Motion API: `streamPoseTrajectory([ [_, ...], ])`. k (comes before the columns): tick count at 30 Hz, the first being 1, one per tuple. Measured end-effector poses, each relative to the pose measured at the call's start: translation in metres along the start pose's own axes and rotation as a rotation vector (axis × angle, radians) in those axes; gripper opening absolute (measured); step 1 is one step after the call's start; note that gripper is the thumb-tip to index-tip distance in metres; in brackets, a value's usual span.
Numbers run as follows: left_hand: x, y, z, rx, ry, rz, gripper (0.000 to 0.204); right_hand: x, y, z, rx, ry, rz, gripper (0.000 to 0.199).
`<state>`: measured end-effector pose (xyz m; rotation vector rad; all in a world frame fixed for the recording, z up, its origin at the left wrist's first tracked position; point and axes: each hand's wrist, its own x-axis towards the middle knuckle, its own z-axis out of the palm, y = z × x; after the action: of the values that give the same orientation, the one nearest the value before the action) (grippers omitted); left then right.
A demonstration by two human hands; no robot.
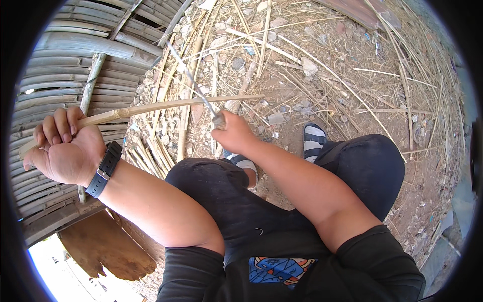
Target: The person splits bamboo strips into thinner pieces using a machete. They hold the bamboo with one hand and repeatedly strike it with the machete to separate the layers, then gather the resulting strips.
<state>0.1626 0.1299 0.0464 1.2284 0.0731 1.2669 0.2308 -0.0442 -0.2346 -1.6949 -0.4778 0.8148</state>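
Observation:
My left hand point(70, 146), with a black watch on its wrist, is raised at the left, palm up. Its fingers curl round the thick end of a bamboo strip point(166, 104), which reaches right across the view and tapers to a thin tip. My right hand point(234, 132) is closed on the handle of a long knife point(193, 83) near the middle. The narrow grey blade points up and to the left and crosses the strip in view. Whether blade and strip touch, I cannot tell.
A bamboo slat wall point(60, 75) stands at the left, with a brown torn sheet point(103, 246) below it. Cut bamboo pieces point(151, 156) lie beside the wall. Long thin splints point(347, 90), straw and stones litter the ground around my sandalled feet point(314, 138).

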Motion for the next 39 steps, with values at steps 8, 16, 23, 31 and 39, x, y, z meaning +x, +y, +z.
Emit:
streamPoseTrajectory([
  [8,-0.005,0.002,0.012,-0.009,-0.066,-0.026,0.055,-0.007,0.119,0.003,-0.165,0.214,-0.021,0.035],
  [16,-0.001,0.000,0.003,-0.090,-0.077,-0.041,0.055,0.008,0.028,0.004,0.017,0.079,0.084,0.041],
  [23,-0.006,0.006,0.005,-0.127,-0.210,-0.074,0.055,-0.009,0.061,-0.002,-0.160,0.140,0.035,0.041],
  [31,0.000,0.004,0.000,-0.164,-0.203,-0.082,0.056,-0.004,0.022,-0.001,-0.100,0.208,0.125,0.040],
  [39,-0.008,0.002,0.007,-0.047,-0.040,-0.013,0.057,-0.008,0.082,0.002,-0.224,0.138,0.105,0.049],
])
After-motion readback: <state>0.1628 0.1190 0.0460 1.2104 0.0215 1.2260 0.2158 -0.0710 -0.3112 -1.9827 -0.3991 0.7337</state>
